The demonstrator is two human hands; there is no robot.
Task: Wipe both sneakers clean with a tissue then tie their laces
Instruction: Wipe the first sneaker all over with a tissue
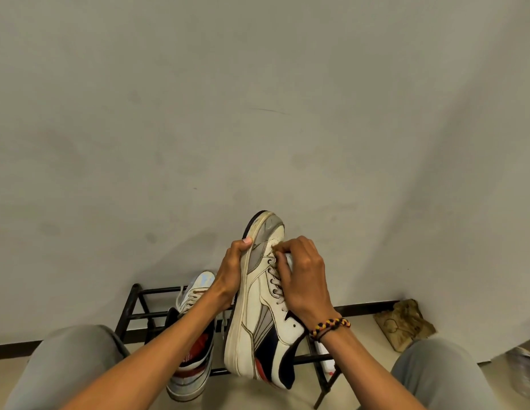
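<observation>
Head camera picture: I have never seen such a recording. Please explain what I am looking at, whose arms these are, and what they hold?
There is no machine: a person wears one wide-angle camera on the head, looking down at their own hands. The left hand grips the sole edge of a raised white leather sneaker with grey and navy panels. The right hand, with a braided bracelet on its wrist, pinches a white tissue against the laces near the toe. A second, similar sneaker rests on a black metal shoe rack by the wall.
</observation>
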